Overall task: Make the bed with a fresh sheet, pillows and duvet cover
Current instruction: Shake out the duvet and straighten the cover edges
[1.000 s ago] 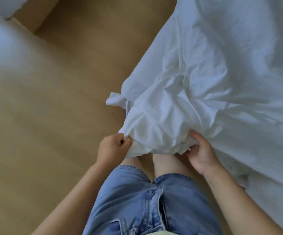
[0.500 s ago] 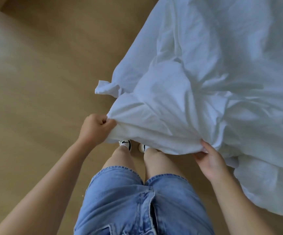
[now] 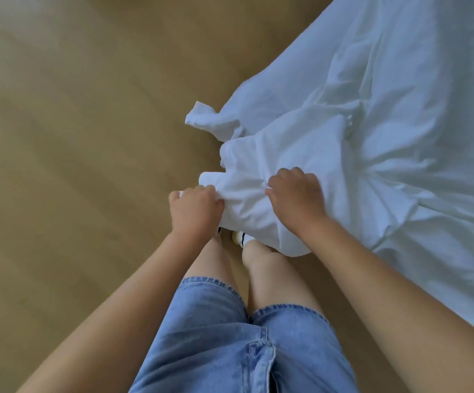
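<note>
A large white duvet cover [image 3: 386, 131] lies crumpled across the right side of the head view, spreading from the top right down to the floor. Its near corner is bunched in front of my legs. My left hand [image 3: 194, 211] grips the bunched edge at its left end, fingers curled round the cloth. My right hand [image 3: 295, 194] lies knuckles-up on top of the bunch and clutches the fabric a little to the right. A loose flap [image 3: 201, 117] of the cover sticks out onto the floor beyond my hands.
Light wooden floor [image 3: 74, 137] fills the left and top of the view. My legs in blue denim shorts [image 3: 230, 336] and white socks [image 3: 241, 236] stand right below the bunched cloth.
My hands have come closer together. The right hand moved from under the cloth's edge to on top of the bunch. The cover's corner is gathered tighter.
</note>
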Motion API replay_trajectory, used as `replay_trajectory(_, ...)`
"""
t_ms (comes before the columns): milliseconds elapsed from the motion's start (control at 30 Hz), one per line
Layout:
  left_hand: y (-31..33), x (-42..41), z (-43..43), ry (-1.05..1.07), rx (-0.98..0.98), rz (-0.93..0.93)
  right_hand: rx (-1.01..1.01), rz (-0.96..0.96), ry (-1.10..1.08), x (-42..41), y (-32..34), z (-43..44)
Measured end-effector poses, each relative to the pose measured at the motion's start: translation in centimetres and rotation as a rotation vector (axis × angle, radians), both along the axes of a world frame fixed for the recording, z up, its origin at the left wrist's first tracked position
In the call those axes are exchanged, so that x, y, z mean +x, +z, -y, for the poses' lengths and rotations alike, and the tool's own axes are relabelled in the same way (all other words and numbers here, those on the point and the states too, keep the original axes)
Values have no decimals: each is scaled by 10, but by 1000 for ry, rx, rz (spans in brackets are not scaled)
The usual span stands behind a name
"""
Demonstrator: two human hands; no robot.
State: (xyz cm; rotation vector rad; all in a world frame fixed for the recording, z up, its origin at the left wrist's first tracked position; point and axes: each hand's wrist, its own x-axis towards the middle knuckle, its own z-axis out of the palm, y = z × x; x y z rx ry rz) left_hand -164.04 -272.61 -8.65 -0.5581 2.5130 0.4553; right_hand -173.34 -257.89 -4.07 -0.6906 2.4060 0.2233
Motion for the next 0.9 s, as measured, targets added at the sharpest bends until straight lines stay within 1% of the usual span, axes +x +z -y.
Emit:
replay_trajectory(33, -1, -3, 0, 16, -10, -7, -69, 4, -14, -1, 0, -4)
replay_trajectory(100, 2, -8, -3, 61, 11, -100, -364, -1, -167, -1, 7, -13)
replay_trajectory(133, 6, -8, -6, 83, 43, -204, -490, -12, -225, -2, 14, -19)
replay_trajectory(167, 10, -8, -9, 92, 61, -332, -581, -49, -238, -4, 22, -27)
replay_trajectory(233, 16, -7, -16, 71, 49, -596, -629, -121, -182, -6, 39, -41)
replay_trajectory(267, 17, -7, -19, 39, 67, -690, -623, -146, -124, -7, 45, -47)
replay_trajectory(300, 19, -5, -23, 17, 84, -768, -616, -167, -50, -8, 48, -52)
replay_trajectory(367, 26, 1, -36, -7, 99, -838, -569, -182, 95, -14, 46, -59)
replay_trajectory(400, 27, 4, -44, -23, 99, -820, -531, -167, 143, -19, 42, -59)
replay_trajectory(433, 27, 8, -53, -29, 95, -757, -487, -137, 169, -24, 35, -57)
replay_trajectory(467, 26, 10, -60, 16, 117, -639, -436, -99, 185, -30, 28, -55)
replay_trajectory(500, 22, 12, -64, 123, 200, -460, -378, -59, 208, -35, 20, -53)
replay_trajectory(533, 19, 13, -64, 292, 329, -280, -318, -25, 237, -39, 12, -53)
replay_trajectory(567, 15, 11, -61, 497, 492, -153, -273, -13, 257, -42, 7, -56)
replay_trajectory(600, 11, 7, -58, 697, 649, -104, -244, -15, 272, -46, 3, -61)
replay_trajectory(633, 8, 2, -53, 882, 759, -120, -222, -19, 269, -50, 2, -69)
replay_trajectory(667, 4, -6, -48, 1029, 810, -140, -205, -25, 242, -54, 2, -77)
replay_trajectory(700, 2, -15, -44, 1089, 818, -135, -200, -24, 195, -58, 3, -84)
replay_trajectory(733, -2, -25, -40, 1048, 788, -97, -213, -9, 136, -62, 4, -90)
replay_trajectory(767, -6, -36, -36, 913, 698, -23, -246, 24, 77, -65, 4, -95)
replay_trajectory(833, -16, -59, -32, 558, 349, 141, -331, 118, 13, -68, 2, -101)
replay_trajectory(867, -16, -71, -31, 465, 264, 166, -367, 158, 1, -67, 2, -103)
replay_trajectory(900, -18, -81, -29, 432, 293, 182, -406, 189, -16, -66, 2, -105)
